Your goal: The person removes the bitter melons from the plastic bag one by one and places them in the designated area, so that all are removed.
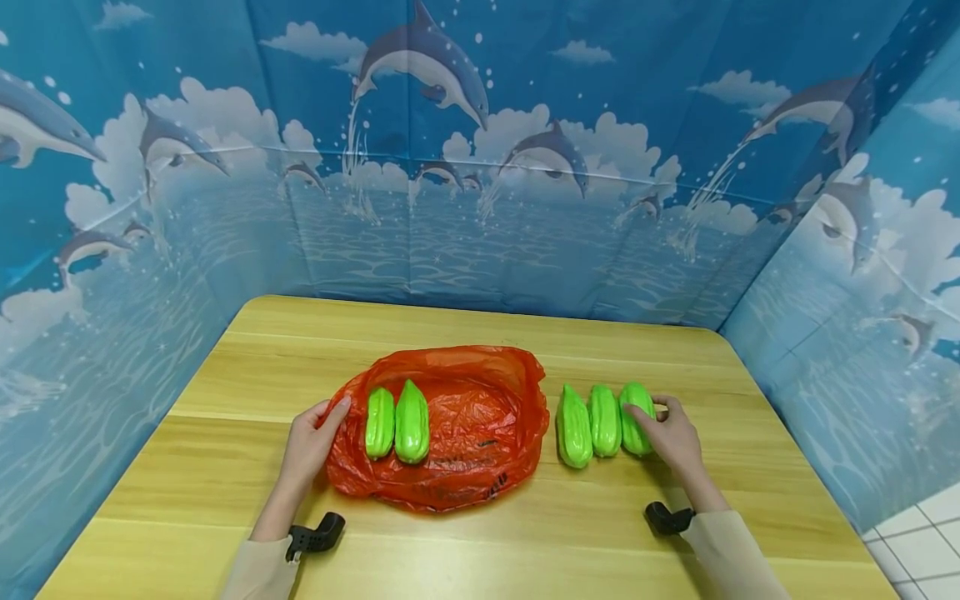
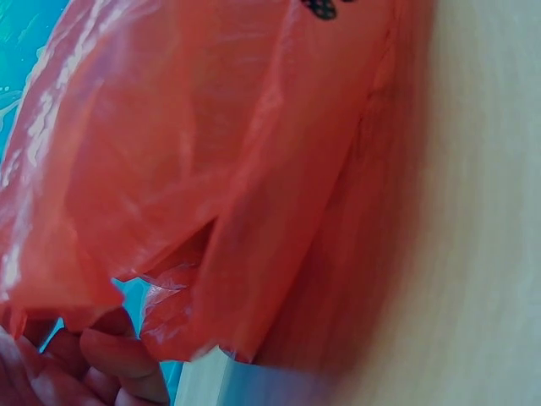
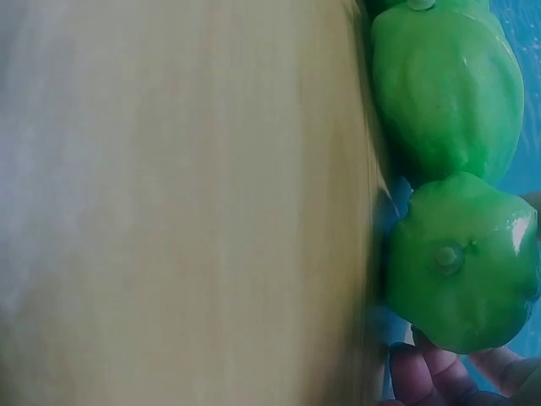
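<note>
Right grip (image 1: 675, 435) curled round the end fruit (image 1: 637, 397), lower right of the frame, two more fruits (image 1: 604, 422) beside it; left grip (image 1: 309, 438) pinches the red bag (image 1: 476, 408) by its edge, lower left, and another pair of fruits (image 1: 412, 423) lies inside the rim

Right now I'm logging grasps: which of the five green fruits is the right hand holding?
The rightmost green fruit in the row of three beside the red bag; the right hand grips it; no hand touches the other four.
</note>
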Demonstrator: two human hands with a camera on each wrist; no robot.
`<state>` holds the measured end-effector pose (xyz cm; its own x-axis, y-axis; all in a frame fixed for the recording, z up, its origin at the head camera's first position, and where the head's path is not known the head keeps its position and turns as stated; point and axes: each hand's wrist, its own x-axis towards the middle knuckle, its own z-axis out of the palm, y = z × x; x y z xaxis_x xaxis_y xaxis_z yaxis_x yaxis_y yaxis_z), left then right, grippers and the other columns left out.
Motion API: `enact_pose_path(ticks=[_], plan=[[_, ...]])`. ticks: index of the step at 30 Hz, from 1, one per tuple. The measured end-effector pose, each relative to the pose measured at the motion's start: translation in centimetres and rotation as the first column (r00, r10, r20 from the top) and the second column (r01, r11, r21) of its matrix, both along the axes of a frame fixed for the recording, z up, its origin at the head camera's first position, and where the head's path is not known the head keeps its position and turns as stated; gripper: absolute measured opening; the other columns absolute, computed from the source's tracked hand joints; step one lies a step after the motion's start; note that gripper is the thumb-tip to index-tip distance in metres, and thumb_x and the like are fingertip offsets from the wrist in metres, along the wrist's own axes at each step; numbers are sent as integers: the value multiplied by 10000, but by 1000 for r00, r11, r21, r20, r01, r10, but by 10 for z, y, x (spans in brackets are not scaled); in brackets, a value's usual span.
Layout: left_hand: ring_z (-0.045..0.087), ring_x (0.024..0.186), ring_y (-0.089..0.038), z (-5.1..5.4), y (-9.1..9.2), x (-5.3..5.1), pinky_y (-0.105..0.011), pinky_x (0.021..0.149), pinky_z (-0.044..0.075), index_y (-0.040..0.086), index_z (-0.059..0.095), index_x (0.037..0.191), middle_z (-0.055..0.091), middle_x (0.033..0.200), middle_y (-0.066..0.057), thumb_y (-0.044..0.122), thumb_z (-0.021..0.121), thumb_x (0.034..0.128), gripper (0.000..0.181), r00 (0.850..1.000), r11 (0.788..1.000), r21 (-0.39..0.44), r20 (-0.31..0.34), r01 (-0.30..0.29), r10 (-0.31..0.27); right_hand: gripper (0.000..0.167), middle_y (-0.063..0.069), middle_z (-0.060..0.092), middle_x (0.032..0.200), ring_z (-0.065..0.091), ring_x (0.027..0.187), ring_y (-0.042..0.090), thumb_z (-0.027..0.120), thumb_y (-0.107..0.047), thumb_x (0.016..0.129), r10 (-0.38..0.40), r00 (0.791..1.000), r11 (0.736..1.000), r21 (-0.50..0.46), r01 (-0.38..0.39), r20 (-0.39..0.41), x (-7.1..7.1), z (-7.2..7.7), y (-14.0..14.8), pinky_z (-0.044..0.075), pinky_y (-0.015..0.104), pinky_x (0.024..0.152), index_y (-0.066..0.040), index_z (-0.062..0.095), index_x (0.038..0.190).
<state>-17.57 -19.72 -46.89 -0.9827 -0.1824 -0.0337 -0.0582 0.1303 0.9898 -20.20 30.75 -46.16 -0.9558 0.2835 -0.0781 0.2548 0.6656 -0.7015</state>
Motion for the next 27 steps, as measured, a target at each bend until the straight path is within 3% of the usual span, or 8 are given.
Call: enact_pose_path(ticks=[10, 19, 27], plan=[[562, 676, -142, 4, 0, 1, -250, 589, 480, -27, 619, 950, 614, 790, -72, 407, 585, 937, 436, 1000, 1000, 17, 19, 0, 0, 871, 260, 464, 1182, 490, 969, 351, 539, -641, 855, 21, 1000, 1000, 5, -21, 10, -2, -1, 2, 403, 368, 678, 22, 336, 1382], [560, 686, -147, -1, 0, -1, -250, 595, 483, -7, 628, 944, 614, 791, -61, 448, 583, 927, 458, 1000, 1000, -13, 14, -9, 9, 899, 322, 413, 1270, 442, 1109, 442, 523, -652, 857, 47, 998, 999, 8, -47, 36, -1, 0, 1, 399, 519, 833, 41, 311, 1390], [561, 684, -141, 0, -1, -1, -248, 595, 482, -23, 625, 966, 615, 803, -68, 414, 586, 935, 440, 1000, 1000, 3, 27, -6, 5, 910, 320, 426, 1261, 450, 1104, 439, 520, -661, 852, 44, 998, 999, 28, -46, 45, -1, -1, 1, 400, 521, 835, 55, 328, 1380]])
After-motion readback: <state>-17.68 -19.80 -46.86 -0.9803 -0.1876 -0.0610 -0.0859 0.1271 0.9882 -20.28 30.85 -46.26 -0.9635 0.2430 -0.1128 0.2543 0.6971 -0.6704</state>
